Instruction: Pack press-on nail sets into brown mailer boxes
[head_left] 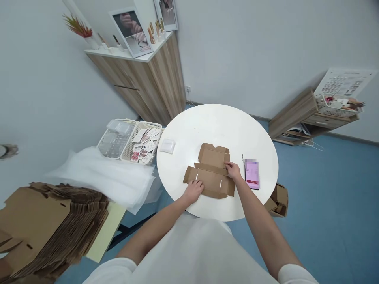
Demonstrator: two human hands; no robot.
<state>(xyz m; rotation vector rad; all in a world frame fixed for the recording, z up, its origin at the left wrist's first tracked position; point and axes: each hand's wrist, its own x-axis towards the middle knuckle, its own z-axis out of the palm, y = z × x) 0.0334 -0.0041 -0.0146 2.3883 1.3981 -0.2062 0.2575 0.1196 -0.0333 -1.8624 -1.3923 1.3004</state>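
An unfolded brown cardboard mailer box (210,180) lies mostly flat on the round white table (219,122), its flaps spread and two white slots showing. My left hand (194,190) rests on its near left part, fingers extended over the board beside a slot. At the right edge, my right hand (233,170) pinches a side flap near the fold line between thumb and fingers. A phone (252,173) with a lit pinkish screen lies right of the box. Left of it is a small clear plastic case (167,146).
Left of the table are a basket of printed cards (145,146), a basket of clear plastic cases (115,138), white foam sheets (103,173) and stacked flat cardboard boxes (74,221). A carton with cardboard pieces (278,200) stands on the floor at right. A wooden cabinet (148,83) stands behind.
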